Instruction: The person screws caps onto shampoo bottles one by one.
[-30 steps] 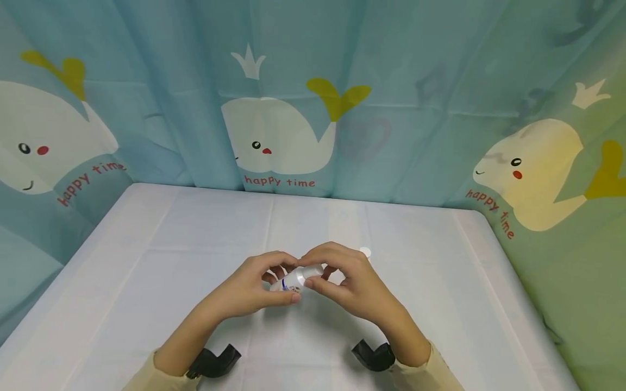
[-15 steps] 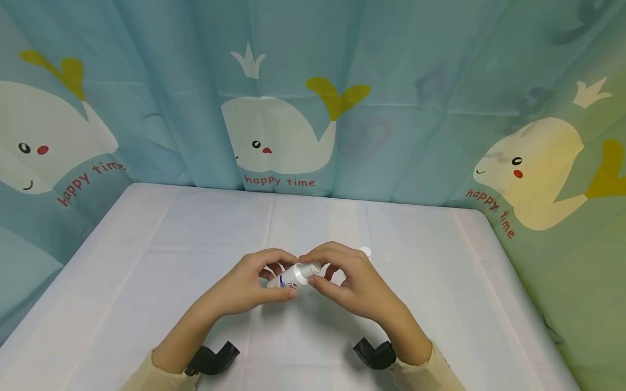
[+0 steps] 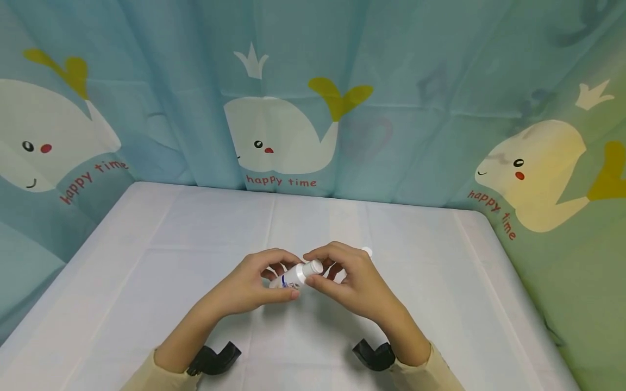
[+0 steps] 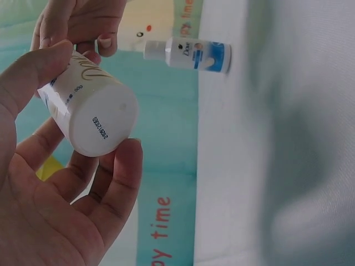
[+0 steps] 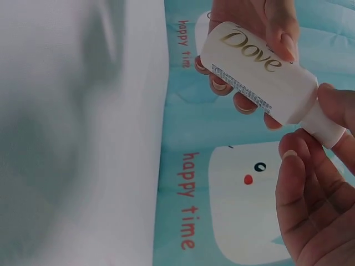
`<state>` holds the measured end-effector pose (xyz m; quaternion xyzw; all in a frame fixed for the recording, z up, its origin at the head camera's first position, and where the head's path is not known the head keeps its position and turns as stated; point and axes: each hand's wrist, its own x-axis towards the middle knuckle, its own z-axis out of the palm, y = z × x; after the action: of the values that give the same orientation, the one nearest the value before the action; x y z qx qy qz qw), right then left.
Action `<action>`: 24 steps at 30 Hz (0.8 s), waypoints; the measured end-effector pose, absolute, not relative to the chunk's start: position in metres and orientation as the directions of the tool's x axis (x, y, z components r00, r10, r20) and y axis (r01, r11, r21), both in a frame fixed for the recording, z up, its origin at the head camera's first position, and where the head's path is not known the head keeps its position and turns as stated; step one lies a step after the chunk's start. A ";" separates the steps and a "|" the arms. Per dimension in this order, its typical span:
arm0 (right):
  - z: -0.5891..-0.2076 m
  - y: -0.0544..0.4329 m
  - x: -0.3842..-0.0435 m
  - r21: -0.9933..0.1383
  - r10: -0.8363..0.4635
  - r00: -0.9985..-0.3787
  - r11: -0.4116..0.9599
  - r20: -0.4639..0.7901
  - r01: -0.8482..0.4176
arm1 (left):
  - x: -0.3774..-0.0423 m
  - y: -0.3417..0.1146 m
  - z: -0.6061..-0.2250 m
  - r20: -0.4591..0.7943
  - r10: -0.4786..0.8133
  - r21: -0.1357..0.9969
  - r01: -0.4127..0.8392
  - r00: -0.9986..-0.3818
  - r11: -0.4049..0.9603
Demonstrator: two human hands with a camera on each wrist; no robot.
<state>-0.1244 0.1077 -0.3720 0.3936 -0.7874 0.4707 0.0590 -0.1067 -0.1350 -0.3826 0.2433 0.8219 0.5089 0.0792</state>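
My left hand (image 3: 254,285) grips the body of a small white Dove bottle (image 3: 293,277), thumb on the near side and fingers curled behind. The bottle is tilted above the table, cap end up to the right. At that end my right hand (image 3: 349,277) pinches the cap (image 5: 321,127) between thumb and fingertips. Gold Dove lettering and small printed text show on the bottle's side (image 5: 260,69) in the right wrist view. The left wrist view faces its flat base (image 4: 105,122), stamped with dark digits. The cap sits on the bottle's neck.
A second Dove bottle (image 4: 197,54), white with a blue label, stands upright on the table; in the head view only its white cap (image 3: 367,251) shows behind my right hand. A white cloth covers the table (image 3: 205,228). A whale-print curtain (image 3: 401,136) hangs behind.
My right fingers have shifted on the cap, the index finger lifting a little away from it. The cap's round end now shows more. My left hand keeps its grip, almost unmoved.
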 end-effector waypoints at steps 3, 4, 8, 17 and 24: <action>-0.372 0.108 -0.125 -0.694 -0.565 -0.678 0.239 0.470 -0.679 | -0.107 -0.135 -0.382 0.112 0.483 0.878 0.314 -0.869 0.361; -0.372 0.108 -0.126 -0.691 -0.571 -0.671 0.231 0.473 -0.685 | -0.107 -0.135 -0.382 0.111 0.484 0.877 0.315 -0.868 0.363; -0.370 0.110 -0.128 -0.678 -0.619 -0.615 0.175 0.488 -0.714 | -0.107 -0.136 -0.382 0.104 0.485 0.878 0.310 -0.868 0.364; -0.369 0.110 -0.129 -0.648 -0.631 -0.567 0.130 0.530 -0.750 | -0.108 -0.136 -0.384 0.104 0.494 0.879 0.312 -0.864 0.361; -0.370 0.111 -0.128 -0.656 -0.611 -0.603 0.173 0.513 -0.734 | -0.107 -0.135 -0.383 0.124 0.502 0.879 0.329 -0.856 0.345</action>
<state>-0.1279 0.1107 -0.3705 0.4408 -0.7631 0.4680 0.0659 -0.1074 -0.1351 -0.3835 0.2546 0.8156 0.5127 0.0843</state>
